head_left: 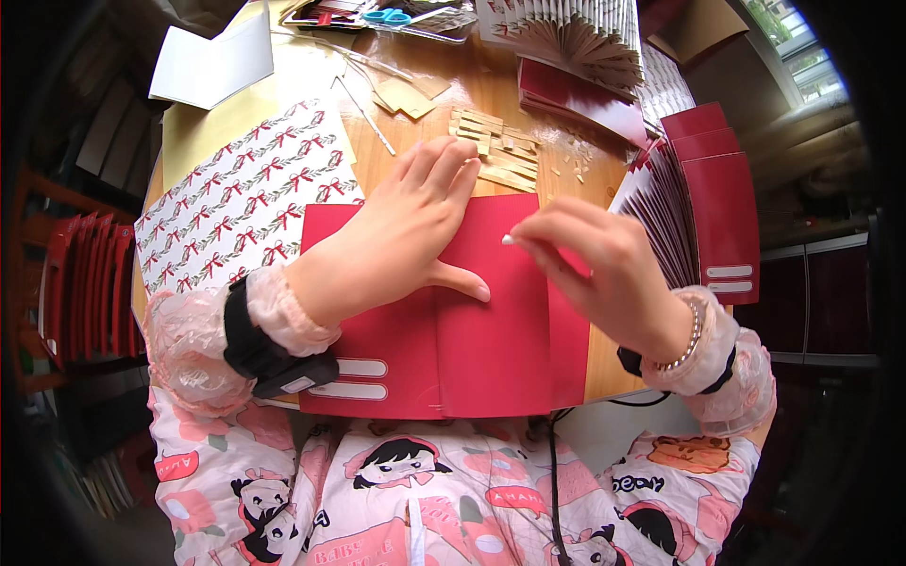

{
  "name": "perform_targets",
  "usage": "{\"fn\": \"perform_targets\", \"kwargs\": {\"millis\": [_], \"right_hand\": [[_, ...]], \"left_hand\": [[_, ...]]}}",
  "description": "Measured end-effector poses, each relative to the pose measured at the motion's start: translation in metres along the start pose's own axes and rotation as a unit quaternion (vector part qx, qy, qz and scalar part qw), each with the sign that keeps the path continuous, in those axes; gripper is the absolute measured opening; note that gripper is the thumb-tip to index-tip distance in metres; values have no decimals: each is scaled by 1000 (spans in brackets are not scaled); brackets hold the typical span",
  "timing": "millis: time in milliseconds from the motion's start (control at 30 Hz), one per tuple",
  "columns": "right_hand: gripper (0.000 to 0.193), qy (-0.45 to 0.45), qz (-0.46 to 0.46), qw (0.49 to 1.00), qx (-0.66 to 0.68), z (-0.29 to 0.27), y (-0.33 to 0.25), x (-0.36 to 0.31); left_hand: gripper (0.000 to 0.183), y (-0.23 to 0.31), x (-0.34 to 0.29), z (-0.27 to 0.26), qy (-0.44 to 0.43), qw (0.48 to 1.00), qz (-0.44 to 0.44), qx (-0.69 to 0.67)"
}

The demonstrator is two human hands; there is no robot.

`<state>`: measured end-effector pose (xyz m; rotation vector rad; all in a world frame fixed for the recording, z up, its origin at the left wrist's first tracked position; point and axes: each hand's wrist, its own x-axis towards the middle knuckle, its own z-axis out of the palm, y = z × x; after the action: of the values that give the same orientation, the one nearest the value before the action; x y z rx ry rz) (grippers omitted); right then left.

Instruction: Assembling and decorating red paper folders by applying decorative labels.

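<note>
A red card folder [491,368] lies spread before me at the table's near edge, with two pale label strips on its left panel. My left hand [392,226] rests across its upper left part, fingers stretched out and thumb apart, holding nothing. Above the folder's right side, my right hand [613,269] is closed in a pinch. A small white piece [508,240] sticks out at its fingertips; its kind is too small to make out. Just beyond my left fingertips, several tan paper strips [495,146] lie in a loose stack.
Patterned paper [241,208] covers the table's left side. A pleated stack with red covers [722,212] stands at right, with another fanned paper stack [576,38] behind. Blue-handled scissors [387,17] sit at the far edge. Red folders [90,283] stand at far left.
</note>
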<state>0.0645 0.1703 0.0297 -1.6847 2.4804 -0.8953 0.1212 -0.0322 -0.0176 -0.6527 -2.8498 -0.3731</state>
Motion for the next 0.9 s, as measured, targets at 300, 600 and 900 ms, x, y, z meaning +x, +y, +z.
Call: {"fn": "perform_targets", "kwargs": {"millis": [300, 600, 900], "right_hand": [[26, 95, -165, 978, -82, -2, 15, -13], [22, 92, -125, 987, -34, 1, 12, -12], [17, 73, 71, 982, 160, 1, 12, -10]], "left_hand": [[30, 14, 5, -25, -79, 835, -118, -531], [14, 19, 3, -22, -68, 705, -240, -664], [13, 23, -1, -13, -16, 803, -197, -562]]}}
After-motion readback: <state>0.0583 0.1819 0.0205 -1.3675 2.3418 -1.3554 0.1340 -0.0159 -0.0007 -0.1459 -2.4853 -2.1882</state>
